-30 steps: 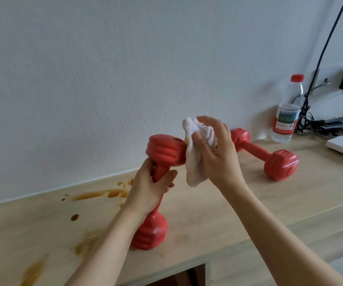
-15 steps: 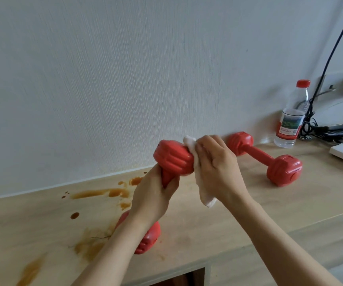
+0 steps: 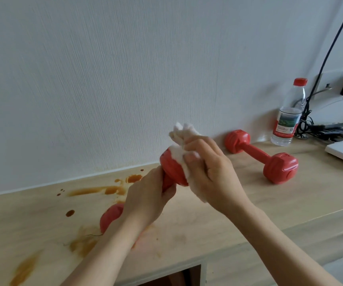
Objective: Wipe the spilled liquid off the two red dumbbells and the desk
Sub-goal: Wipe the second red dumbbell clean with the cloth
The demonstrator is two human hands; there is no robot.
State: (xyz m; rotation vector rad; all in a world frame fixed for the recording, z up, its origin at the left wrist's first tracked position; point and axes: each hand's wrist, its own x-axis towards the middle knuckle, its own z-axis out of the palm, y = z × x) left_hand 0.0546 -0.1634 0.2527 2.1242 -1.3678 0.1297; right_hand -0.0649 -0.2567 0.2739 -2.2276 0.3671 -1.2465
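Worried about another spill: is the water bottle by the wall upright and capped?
Upright and capped. The water bottle stands on the desk against the wall, red cap on top.

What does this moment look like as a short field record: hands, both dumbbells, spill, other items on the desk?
left hand: grips the handle of the held dumbbell, tilted, its lower end near the desk
right hand: presses a white tissue against the upper head of that dumbbell
second dumbbell: lies on the desk near the wall, untouched
spill: brown streaks and drops on the desk's left part, not yet wiped
water bottle: upright by the wall, red cap on
cables: right of the bottle
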